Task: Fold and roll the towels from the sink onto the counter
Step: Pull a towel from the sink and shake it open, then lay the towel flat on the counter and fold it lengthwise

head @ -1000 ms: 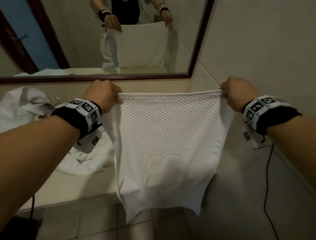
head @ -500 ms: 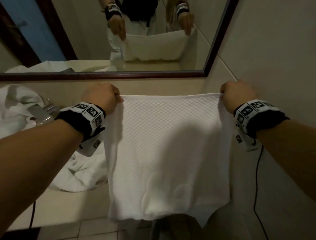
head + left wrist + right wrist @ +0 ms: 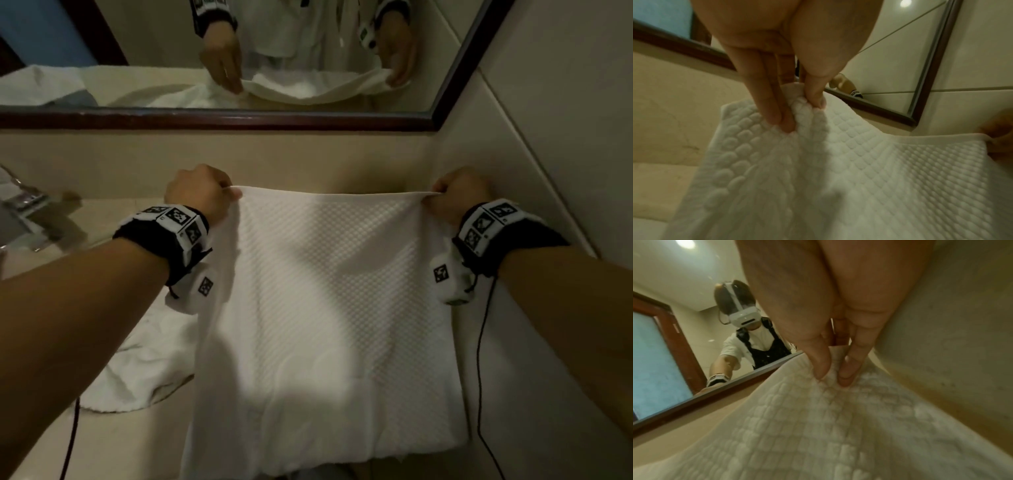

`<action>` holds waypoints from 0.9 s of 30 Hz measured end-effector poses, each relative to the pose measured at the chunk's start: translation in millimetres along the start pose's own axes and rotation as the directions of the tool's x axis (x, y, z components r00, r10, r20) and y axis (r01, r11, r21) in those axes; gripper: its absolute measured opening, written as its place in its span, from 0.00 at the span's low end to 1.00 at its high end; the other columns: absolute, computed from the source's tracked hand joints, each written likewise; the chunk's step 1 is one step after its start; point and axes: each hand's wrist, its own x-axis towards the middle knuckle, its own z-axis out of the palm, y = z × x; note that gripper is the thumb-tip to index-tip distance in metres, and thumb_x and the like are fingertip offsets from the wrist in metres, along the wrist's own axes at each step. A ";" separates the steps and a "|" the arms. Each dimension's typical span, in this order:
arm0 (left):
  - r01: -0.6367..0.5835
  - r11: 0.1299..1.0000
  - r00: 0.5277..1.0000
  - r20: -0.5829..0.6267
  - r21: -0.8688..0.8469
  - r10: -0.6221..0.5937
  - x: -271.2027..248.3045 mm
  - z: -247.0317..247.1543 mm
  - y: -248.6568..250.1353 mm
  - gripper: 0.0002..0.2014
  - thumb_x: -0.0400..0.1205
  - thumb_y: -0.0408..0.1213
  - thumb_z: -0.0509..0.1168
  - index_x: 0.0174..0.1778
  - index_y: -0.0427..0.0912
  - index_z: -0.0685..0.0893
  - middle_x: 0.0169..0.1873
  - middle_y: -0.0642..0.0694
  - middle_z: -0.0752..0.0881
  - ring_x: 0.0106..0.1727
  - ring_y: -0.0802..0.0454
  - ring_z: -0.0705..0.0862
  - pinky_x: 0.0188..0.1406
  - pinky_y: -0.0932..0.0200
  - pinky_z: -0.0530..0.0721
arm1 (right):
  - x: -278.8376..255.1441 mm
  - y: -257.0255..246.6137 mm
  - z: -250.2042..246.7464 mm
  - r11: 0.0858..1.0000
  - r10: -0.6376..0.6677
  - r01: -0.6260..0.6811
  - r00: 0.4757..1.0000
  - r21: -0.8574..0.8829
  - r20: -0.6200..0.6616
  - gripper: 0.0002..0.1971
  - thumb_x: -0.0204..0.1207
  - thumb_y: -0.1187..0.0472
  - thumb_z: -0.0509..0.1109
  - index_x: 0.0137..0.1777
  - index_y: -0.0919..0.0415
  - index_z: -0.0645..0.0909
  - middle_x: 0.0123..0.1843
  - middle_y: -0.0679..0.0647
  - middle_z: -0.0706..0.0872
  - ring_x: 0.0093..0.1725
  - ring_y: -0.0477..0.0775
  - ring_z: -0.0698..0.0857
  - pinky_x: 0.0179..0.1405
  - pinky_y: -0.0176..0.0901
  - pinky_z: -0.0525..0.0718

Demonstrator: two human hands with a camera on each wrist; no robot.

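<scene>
A white quilted towel [image 3: 329, 308] is stretched between my two hands over the beige counter [image 3: 102, 219], its near end hanging past the counter's front edge. My left hand [image 3: 202, 195] pinches the towel's far left corner [image 3: 797, 104] between thumb and fingers. My right hand [image 3: 455, 195] pinches the far right corner [image 3: 834, 374] the same way. The towel's far hem sags slightly between them, close to the back wall. A second crumpled white towel [image 3: 144, 370] lies to the left, under my left forearm.
A framed mirror [image 3: 239, 116] runs along the back wall above the counter. A chrome tap [image 3: 30, 212] stands at the far left. The tiled side wall [image 3: 565, 137] closes in beside my right hand. Thin cables [image 3: 479, 377] hang from both wrists.
Both hands have moved forward and down with the towel. It hung upright in front of the counter a second ago and now spreads out low over the counter.
</scene>
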 end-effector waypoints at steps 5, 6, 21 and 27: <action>0.056 0.993 0.998 -0.005 -0.105 -0.057 24.5 13.5 -8.0 0.15 0.82 0.54 0.67 0.40 0.47 0.90 0.31 0.47 0.91 0.48 0.41 0.88 0.52 0.46 0.88 | 21.4 -1.8 17.9 0.990 0.099 -0.097 0.995 0.104 -0.017 0.10 0.72 0.63 0.71 0.33 0.68 0.83 0.30 0.60 0.79 0.33 0.59 0.80 0.34 0.45 0.78; 0.061 0.990 0.998 -0.007 -0.128 -0.063 29.6 15.8 -9.0 0.15 0.82 0.54 0.67 0.40 0.48 0.90 0.31 0.48 0.91 0.48 0.41 0.89 0.52 0.45 0.88 | 25.1 -2.7 20.5 0.990 0.104 -0.102 0.994 0.099 -0.019 0.09 0.73 0.63 0.70 0.33 0.67 0.83 0.31 0.61 0.80 0.34 0.60 0.81 0.35 0.44 0.78; 0.158 0.964 0.986 -0.015 -0.215 -0.166 95.7 71.1 -29.6 0.12 0.84 0.49 0.67 0.53 0.49 0.93 0.53 0.36 0.91 0.58 0.31 0.85 0.59 0.47 0.84 | 83.2 -16.5 85.2 0.996 0.087 -0.088 0.988 -0.006 -0.127 0.15 0.84 0.63 0.63 0.59 0.73 0.85 0.60 0.71 0.86 0.60 0.70 0.84 0.56 0.52 0.81; 0.226 0.929 0.968 -0.037 -0.294 -0.247 114.6 91.5 -27.4 0.13 0.82 0.50 0.70 0.55 0.49 0.93 0.54 0.38 0.91 0.59 0.34 0.84 0.63 0.53 0.80 | 110.7 -20.5 102.2 0.989 0.146 -0.143 0.983 0.033 -0.110 0.13 0.86 0.62 0.62 0.62 0.69 0.83 0.67 0.67 0.83 0.66 0.69 0.81 0.63 0.53 0.78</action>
